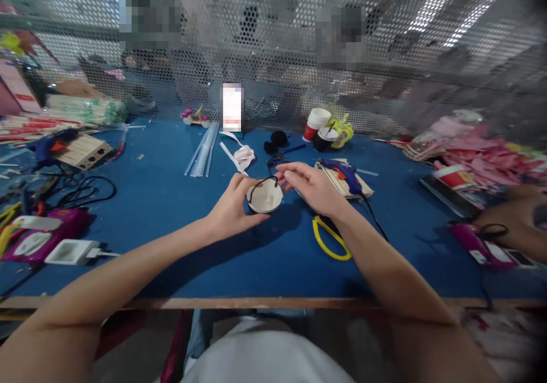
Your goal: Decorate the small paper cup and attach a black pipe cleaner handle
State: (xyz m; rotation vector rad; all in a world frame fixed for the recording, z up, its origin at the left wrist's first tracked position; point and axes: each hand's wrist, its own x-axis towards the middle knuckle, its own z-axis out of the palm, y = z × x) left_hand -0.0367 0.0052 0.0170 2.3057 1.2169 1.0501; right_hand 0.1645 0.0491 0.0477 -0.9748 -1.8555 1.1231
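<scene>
Tilted toward me is a small paper cup (265,196), white inside and dark outside. My left hand (234,209) is wrapped round its left side, thumb below and fingers along the rim. A thin black strip (257,185), like a cord or pipe cleaner, arches over the cup's mouth. At the right rim, my right hand (314,188) has its thumb and fingertips pinched together at the strip's far end. Just beyond the cup lies a coil of white ribbon (244,155). To the right a blue glue gun (348,175) rests on a stack of wooden sticks (331,178).
Yellow-handled scissors (331,240) lie by my right forearm. Behind stand paper cups (318,122), black pompoms (278,139), clear glue sticks (203,152) and a lit phone (232,106) before a perforated metal screen. Another person's hand (508,223) is at right. Cables and a second glue gun (53,146) lie left.
</scene>
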